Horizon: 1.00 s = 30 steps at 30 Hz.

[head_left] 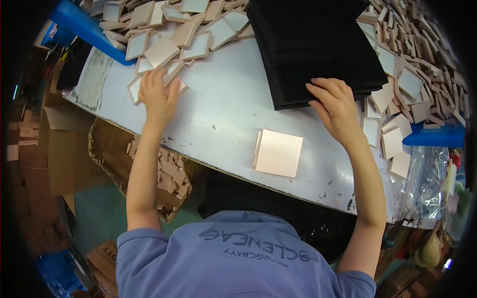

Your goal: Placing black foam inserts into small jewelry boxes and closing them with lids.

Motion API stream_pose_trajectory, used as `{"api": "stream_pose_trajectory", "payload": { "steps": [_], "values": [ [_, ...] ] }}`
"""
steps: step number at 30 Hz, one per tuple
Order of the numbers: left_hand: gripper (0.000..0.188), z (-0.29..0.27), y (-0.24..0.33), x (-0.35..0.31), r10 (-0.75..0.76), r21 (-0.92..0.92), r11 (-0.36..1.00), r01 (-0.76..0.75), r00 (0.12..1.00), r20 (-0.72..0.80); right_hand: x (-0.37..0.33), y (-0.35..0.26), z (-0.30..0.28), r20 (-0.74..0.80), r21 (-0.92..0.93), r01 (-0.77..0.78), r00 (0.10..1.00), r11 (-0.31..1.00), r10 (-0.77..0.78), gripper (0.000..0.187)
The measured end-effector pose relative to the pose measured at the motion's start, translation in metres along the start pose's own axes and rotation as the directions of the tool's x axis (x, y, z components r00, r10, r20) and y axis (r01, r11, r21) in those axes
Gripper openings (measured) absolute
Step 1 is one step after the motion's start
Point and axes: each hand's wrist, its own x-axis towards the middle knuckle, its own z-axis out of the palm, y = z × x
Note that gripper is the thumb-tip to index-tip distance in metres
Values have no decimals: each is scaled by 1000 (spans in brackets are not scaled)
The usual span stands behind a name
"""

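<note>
My left hand [159, 97] reaches to the far left of the table, its fingers spread over shallow beige box pieces [135, 89] with pale insides. The thumb stands apart from the fingers, and I see nothing firmly gripped. My right hand [339, 110] is at the near right edge of a stack of black sheets [313, 49]. Its fingers are bent and apart, the fingertips on or just above the black surface. Between my hands and nearer to me lies a small stack of square, pale pink box pieces [279, 154], slightly misaligned at its left side.
Heaped beige box pieces [164, 49] lie at the far left by a blue plastic bin [89, 31]. More are piled at the right [422, 69]. A torn carton [107, 159] with small pieces stands below the table edge. Clear plastic bags [425, 174] lie at the right.
</note>
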Motion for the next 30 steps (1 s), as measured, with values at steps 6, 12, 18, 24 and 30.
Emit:
{"api": "stream_pose_trajectory", "payload": {
  "steps": [6, 12, 18, 24, 30],
  "values": [
    [7, -8, 3, -23, -181, -512, 836, 200, 980, 87, 4, 7, 8, -25, 328, -173, 981, 929, 191, 11],
    [13, -64, 123, -35, 320, -841, 527, -125, 946, 59, 2, 16, 1, 96, 515, -157, 987, 842, 126, 9],
    [27, -61, 160, -45, 499, -844, 534, -43, 822, 274, -9, -4, 7, -33, 239, -68, 996, 969, 78, 13],
    [36, -57, 158, -33, 598, -878, 479, -25, 741, 306, -3, -7, -1, -11, 234, -99, 995, 967, 104, 8],
    [50, -48, 159, -48, 468, -906, 424, 3, 855, 222, 2, -18, 1, -153, 615, -325, 845, 719, 512, 11]
  ]
}}
